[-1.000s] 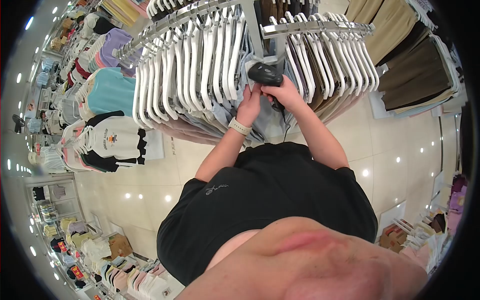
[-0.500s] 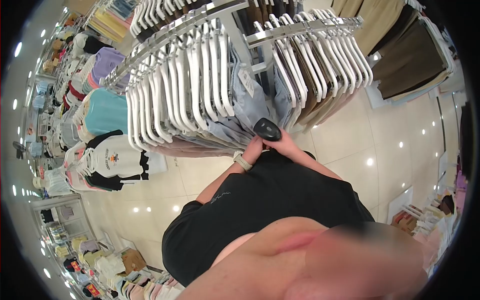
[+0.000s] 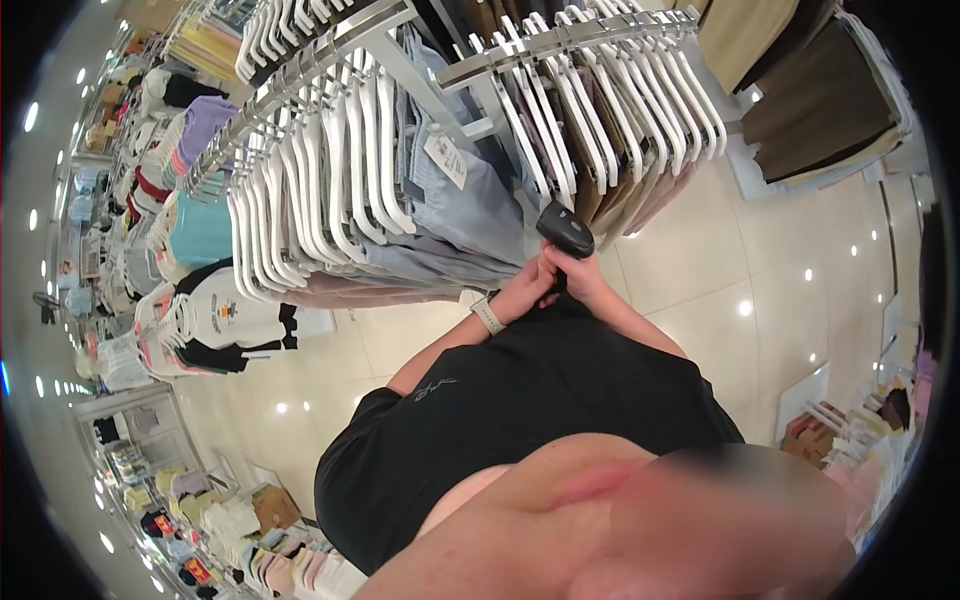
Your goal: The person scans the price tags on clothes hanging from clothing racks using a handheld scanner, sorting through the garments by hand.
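My right hand (image 3: 580,274) is wrapped round the handle of a black handheld scanner (image 3: 566,230), whose head points up toward the rack. Close against it is my left hand (image 3: 524,290), with a pale watch on the wrist; its fingers are curled at the scanner's grip, and what they hold, if anything, is hidden. Light blue trousers (image 3: 465,205) with a white tag (image 3: 445,161) hang just beyond my hands. To their left, several white hangers (image 3: 325,170) carry trousers. More white hangers (image 3: 610,110) hold brown and beige trousers on the right arm of the rack.
The metal rack bar (image 3: 570,42) runs above the right hangers. Brown trousers (image 3: 820,110) hang at the upper right. White printed shirts (image 3: 222,308) and a teal top (image 3: 200,232) are at the left. Pale floor tiles (image 3: 690,270) surround the rack.
Both hands and the scanner have drawn back from the rack toward my body, then shifted slightly right. The view has turned, and the white tag on the blue trousers now shows.
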A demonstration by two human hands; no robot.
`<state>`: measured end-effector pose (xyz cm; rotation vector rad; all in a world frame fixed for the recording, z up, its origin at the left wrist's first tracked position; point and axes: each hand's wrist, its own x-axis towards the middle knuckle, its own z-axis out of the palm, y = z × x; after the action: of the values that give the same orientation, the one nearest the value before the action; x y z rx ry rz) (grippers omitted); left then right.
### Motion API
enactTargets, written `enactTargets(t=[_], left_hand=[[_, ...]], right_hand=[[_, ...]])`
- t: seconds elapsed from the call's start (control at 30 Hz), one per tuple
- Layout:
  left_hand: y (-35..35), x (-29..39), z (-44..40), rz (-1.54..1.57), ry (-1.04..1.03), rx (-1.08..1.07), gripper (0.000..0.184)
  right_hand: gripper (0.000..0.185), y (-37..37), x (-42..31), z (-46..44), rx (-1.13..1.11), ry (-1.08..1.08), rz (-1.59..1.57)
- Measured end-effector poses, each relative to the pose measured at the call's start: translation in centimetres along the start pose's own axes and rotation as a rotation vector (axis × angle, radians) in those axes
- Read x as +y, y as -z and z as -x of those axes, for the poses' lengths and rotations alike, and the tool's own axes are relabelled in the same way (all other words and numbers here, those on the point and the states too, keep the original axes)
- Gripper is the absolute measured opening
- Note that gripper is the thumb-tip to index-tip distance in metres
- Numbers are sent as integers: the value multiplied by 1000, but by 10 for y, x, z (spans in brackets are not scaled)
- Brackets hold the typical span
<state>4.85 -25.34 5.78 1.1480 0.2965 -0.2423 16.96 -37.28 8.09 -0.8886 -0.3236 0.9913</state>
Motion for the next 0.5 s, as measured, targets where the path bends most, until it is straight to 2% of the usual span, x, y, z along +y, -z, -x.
enactTargets(t=[0.03,0.07,0.17,0.3,0.4,0.5], left_hand=[[-3,-7,1,-32,47,-25,27],[-14,-8,5,-299,-153,143,47],[-18,-20,10,-407,-168,230,64],[-18,-30,30,-492,-94,394,64],[-22,-39,43,-430,-107,519,51],[-22,-50,55,-368,-183,554,42]], right_hand=[[7,6,1,1,-67,-38,-39],[7,11,2,0,-136,-78,-78],[8,15,13,-4,-231,-117,-120],[8,0,21,-11,-329,-184,-90],[7,-18,25,-10,-350,-223,-4],[16,-30,34,-6,-360,-231,105]])
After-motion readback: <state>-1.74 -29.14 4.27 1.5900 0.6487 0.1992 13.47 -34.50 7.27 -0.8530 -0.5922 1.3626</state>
